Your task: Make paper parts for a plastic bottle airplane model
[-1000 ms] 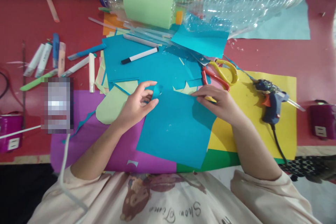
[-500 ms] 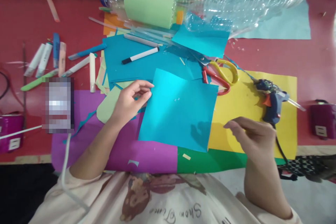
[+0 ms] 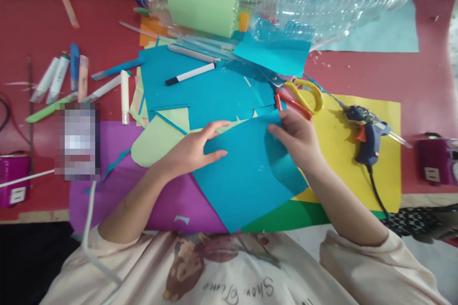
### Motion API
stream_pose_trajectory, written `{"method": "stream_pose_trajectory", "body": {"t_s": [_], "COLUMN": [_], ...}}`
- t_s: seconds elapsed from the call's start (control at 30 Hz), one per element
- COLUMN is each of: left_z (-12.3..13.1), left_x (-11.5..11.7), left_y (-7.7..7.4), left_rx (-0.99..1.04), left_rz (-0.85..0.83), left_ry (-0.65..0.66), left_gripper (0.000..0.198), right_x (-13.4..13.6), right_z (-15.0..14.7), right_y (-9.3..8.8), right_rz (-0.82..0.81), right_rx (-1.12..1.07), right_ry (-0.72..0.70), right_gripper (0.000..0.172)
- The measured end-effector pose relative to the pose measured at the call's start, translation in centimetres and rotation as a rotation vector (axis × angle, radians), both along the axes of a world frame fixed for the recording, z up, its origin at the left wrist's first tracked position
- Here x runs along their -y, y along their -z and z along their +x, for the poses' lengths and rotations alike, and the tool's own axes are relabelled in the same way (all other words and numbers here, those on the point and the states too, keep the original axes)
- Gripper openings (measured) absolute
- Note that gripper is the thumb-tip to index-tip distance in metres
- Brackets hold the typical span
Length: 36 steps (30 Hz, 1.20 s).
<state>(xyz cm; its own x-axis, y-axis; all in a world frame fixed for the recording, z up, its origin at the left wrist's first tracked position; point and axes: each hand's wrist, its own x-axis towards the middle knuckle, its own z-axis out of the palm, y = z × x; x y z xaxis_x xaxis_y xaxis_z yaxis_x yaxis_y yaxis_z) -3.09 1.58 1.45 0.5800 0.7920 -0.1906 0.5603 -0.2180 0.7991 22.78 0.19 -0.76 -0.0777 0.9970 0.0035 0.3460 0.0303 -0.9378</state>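
A blue paper sheet lies turned at an angle in front of me, over purple, green and yellow sheets. My left hand is at its left edge, thumb and fingers apart, with nothing between them. At the sheet's upper right corner is my right hand, its thumb over the blue paper and its fingers bent near the corner; whether they pinch the paper is hard to tell. Just above that hand lie scissors with yellow and red handles, partly covered. A pale green cut piece rests beside my left wrist.
Clear plastic bottles lie along the back, one wrapped in green paper. A glue gun sits on the yellow sheet. Markers and a blurred-out phone with a cable are at left. A black-and-white marker lies behind.
The blue sheet has been rotated, with one corner now toward me. My right hand has moved up and left onto its upper right corner. My left hand has shifted slightly down and its fingers have spread.
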Motion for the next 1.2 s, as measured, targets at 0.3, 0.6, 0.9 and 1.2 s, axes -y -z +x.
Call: {"method": "stream_pose_trajectory", "body": {"t_s": [0.3, 0.6, 0.9, 1.2], "left_z": [-0.7, -1.5, 2.1, 2.2], "left_x": [-1.1, -1.7, 3.2, 4.2], "left_y": [1.1, 1.6, 1.1, 1.2], "left_rx": [-0.247, -0.259, -0.239, -0.223], "left_rz": [0.311, 0.554, 0.844, 0.672], "left_ry": [-0.074, 0.014, 0.395, 0.462], "left_gripper": [0.028, 0.026, 0.035, 0.039], "right_x": [1.9, 0.4, 1.0, 2.4], "right_z": [2.3, -1.5, -1.6, -1.5], "right_y": [0.3, 0.4, 1.1, 1.0], "right_rz": [0.364, 0.493, 0.533, 0.585], "right_rx": [0.535, 0.767, 0.743, 0.723], "right_ry": [0.094, -0.342, -0.286, -0.318], "right_gripper": [0.042, 0.062, 0.051, 0.043]}}
